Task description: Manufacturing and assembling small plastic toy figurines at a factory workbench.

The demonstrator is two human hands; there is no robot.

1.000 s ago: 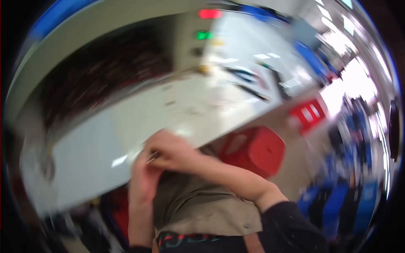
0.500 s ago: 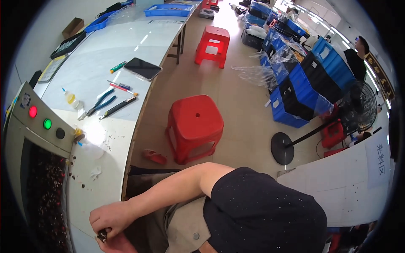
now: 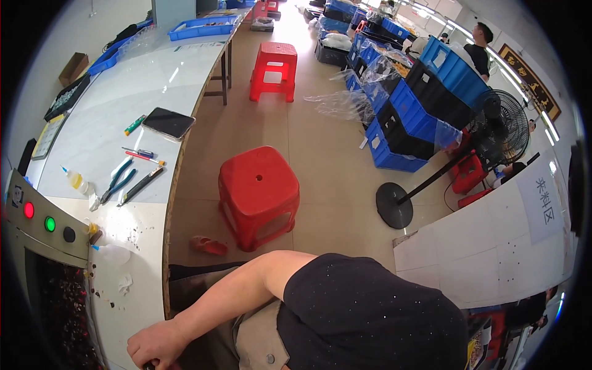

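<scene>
My right hand is at the lower left edge, beside the white worktable, its fingers curled closed. A small dark piece shows under these fingers, mostly cut off by the frame, so its kind is unclear. Only a sliver of my left hand appears beneath the right one; its fingers are hidden. Left of my hands stands a machine with a red and a green lit button and a dark opening full of small bits. A squeeze bottle and a crumpled tissue lie near its edge.
Farther along the table are pliers, a black cutter-like tool, a yellowish dropper bottle and a dark tablet. Red stools stand in the aisle. Stacked blue and black crates and a fan are right.
The view has turned, so the table and stool sit farther left. My hands are lower in the picture; the left one and the dark piece are now almost out of frame.
</scene>
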